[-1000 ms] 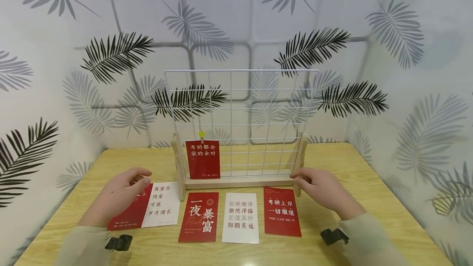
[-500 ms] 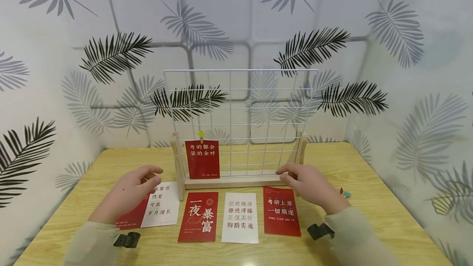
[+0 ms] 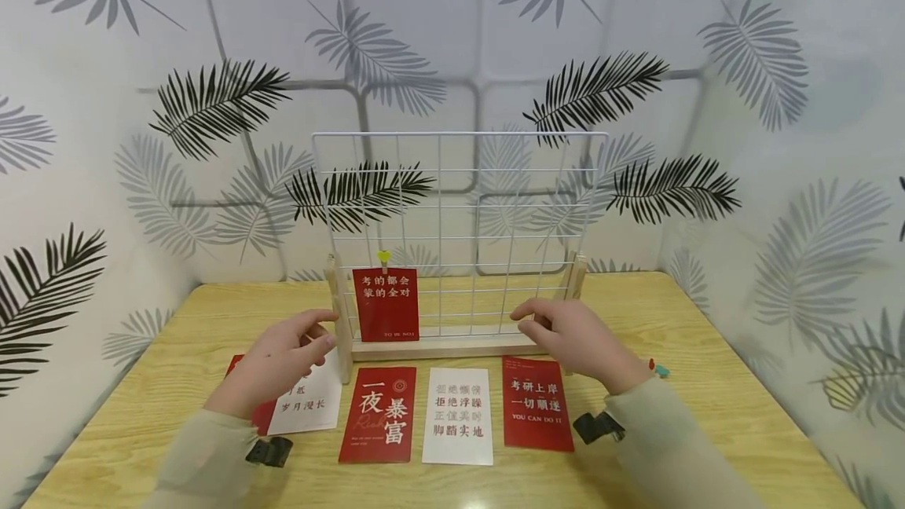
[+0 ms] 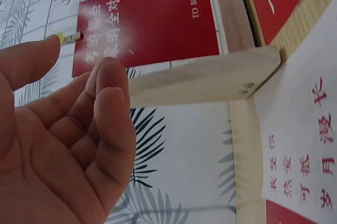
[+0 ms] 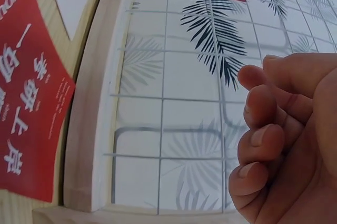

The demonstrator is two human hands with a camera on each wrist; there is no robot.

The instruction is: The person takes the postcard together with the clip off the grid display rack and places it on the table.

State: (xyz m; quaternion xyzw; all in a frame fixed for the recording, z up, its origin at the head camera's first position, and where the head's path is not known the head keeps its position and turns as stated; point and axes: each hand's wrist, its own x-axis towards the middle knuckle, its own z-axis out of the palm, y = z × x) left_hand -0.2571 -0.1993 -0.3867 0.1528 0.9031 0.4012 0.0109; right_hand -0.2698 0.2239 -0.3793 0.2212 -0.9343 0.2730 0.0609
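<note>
A white wire grid [image 3: 459, 203] stands upright in a wooden base [image 3: 438, 348] at the middle of the table. A red card [image 3: 385, 303] hangs from it on a small yellow clip [image 3: 384, 258]. My left hand [image 3: 283, 360] hovers just left of the rack's left post, fingers relaxed, holding nothing. In the left wrist view the left hand [image 4: 63, 145] is close to the clipped red card [image 4: 147, 18] and the wooden foot [image 4: 210, 79]. My right hand [image 3: 566, 336] hovers in front of the grid's lower right, fingers loosely curled and empty. The right wrist view shows the right hand [image 5: 289, 145] near the wire grid [image 5: 174, 97].
Several cards lie flat in a row before the rack: a red and white card [image 3: 307, 403] partly under my left hand, a red card [image 3: 378, 415], a white card [image 3: 458, 415] and another red card [image 3: 537, 403]. Small coloured clips [image 3: 657, 369] lie right of my right wrist. Leaf-patterned walls enclose the table.
Both hands have moved forward and inward toward the rack. The left has come off most of the red and white card; the right has slid left from the right post.
</note>
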